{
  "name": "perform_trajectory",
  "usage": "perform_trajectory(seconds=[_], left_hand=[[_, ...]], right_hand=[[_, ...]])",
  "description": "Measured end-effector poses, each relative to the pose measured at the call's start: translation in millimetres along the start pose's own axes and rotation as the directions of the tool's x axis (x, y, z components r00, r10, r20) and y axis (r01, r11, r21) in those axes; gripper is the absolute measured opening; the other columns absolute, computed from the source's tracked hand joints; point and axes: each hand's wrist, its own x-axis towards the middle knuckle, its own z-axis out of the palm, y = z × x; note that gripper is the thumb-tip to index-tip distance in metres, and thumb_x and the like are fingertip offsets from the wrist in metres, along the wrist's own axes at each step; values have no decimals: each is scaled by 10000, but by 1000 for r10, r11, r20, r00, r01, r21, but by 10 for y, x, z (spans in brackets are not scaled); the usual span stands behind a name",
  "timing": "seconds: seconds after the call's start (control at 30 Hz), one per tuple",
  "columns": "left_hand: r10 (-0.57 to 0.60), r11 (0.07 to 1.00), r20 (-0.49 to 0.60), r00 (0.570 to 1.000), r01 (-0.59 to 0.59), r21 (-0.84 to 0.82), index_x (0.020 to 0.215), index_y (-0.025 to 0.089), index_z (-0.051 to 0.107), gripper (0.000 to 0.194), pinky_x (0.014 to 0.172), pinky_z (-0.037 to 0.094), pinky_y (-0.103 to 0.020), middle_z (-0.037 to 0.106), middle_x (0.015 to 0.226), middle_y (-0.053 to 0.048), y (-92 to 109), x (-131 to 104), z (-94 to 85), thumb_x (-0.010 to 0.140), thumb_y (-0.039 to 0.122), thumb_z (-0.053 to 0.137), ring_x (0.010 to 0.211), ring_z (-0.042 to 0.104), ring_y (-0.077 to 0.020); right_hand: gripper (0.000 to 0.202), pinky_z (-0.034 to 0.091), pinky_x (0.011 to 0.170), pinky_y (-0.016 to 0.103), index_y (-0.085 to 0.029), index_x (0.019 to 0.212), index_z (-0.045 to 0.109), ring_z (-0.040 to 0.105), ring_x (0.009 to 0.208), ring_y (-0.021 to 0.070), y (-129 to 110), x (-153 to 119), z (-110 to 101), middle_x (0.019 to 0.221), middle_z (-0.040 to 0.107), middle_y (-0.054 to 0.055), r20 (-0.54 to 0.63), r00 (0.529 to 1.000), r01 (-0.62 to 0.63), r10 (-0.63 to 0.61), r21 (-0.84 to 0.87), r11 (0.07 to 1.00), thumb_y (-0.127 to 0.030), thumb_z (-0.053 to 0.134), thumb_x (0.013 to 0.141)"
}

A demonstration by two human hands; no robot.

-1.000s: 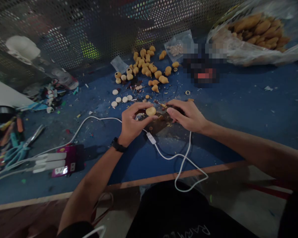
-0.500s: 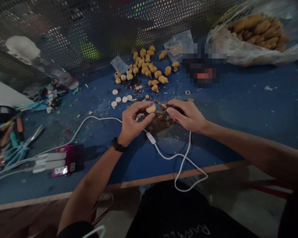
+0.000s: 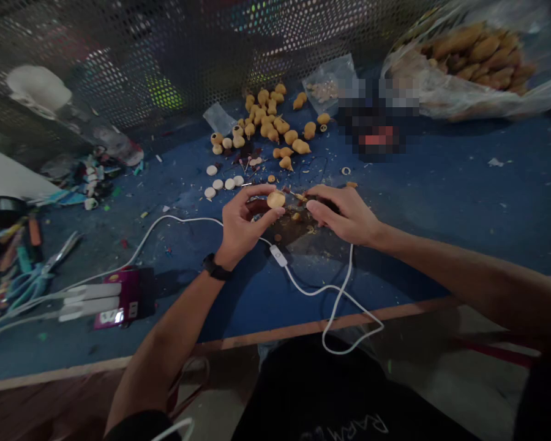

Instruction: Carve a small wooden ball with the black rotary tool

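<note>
My left hand [image 3: 244, 222] pinches a small round pale gourd piece [image 3: 276, 199] between thumb and fingers. Opposite it, my right hand [image 3: 344, 213] is closed around a slim tool [image 3: 299, 196], whose thin tip points at the piece without clearly touching it. Most of the tool is hidden by the fingers. A small tan bit [image 3: 296, 217] lies on the dark patch of table below. Behind the hands sits a cluster of small tan gourds [image 3: 267, 116], and several white discs [image 3: 229, 184] lie nearer my left hand.
A clear bag of larger gourds [image 3: 487, 58] stands at the back right. White cable with a switch [image 3: 278, 255] loops over the front edge. At left are scissors [image 3: 50, 263], a purple power bank [image 3: 128, 297] and a clear bottle [image 3: 96, 131]. Perforated mesh [image 3: 133, 67] rises behind.
My left hand has shifted slightly left with the gourd piece, which has turned to show a rounder, flatter-looking face. My right hand has barely moved.
</note>
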Motion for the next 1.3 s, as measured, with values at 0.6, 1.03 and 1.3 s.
perform_trajectory(seconds=[0.6, 1.03, 1.3], left_hand=[[-74, 996, 6, 997, 74, -56, 1015, 199, 720, 548, 742, 666, -288, 814, 962, -43, -51, -11, -11, 622, 440, 1016, 829, 816, -189], [-65, 997, -12, 998, 65, -38, 963, 199, 728, 539, 726, 680, -296, 836, 944, -48, -16, 5, -7, 592, 451, 1027, 810, 828, -199], [-78, 996, -35, 996, 76, -53, 947, 203, 732, 531, 713, 679, -292, 838, 933, -42, -6, 3, 3, 574, 423, 1038, 812, 826, -195]], right_hand=[[383, 419, 633, 285, -172, 1047, 717, 615, 630, 147, 18, -6, 20, 707, 685, 5, 1, 998, 59, -59, -54, 997, -479, 491, 1077], [395, 400, 611, 286, -155, 1064, 728, 592, 603, 138, -7, 2, 0, 700, 682, 1, 30, 997, 72, -70, -64, 995, -474, 496, 1072], [420, 403, 620, 289, -139, 1081, 734, 596, 611, 137, -12, 2, -1, 714, 680, 8, 49, 996, 73, -70, -60, 996, -482, 491, 1072]])
